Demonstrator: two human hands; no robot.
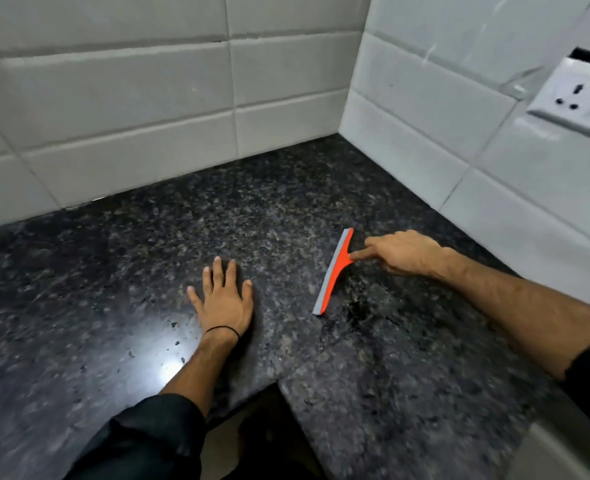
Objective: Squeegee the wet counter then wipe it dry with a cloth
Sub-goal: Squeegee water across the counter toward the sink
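An orange squeegee (335, 271) with a grey rubber blade stands on the dark speckled granite counter (148, 258), its blade running from far right to near left. My right hand (404, 252) grips its short handle, index finger stretched toward the blade. My left hand (224, 296) lies flat on the counter, fingers spread, a black band on its wrist. A wet, darker patch (359, 310) glistens just right of the blade's near end. No cloth is in view.
White tiled walls (182, 126) meet at the counter's far corner. A white wall socket (577, 98) sits on the right wall. The counter's front edge has an inner corner (276, 381). A pale grey rim (563, 452) shows at the bottom right.
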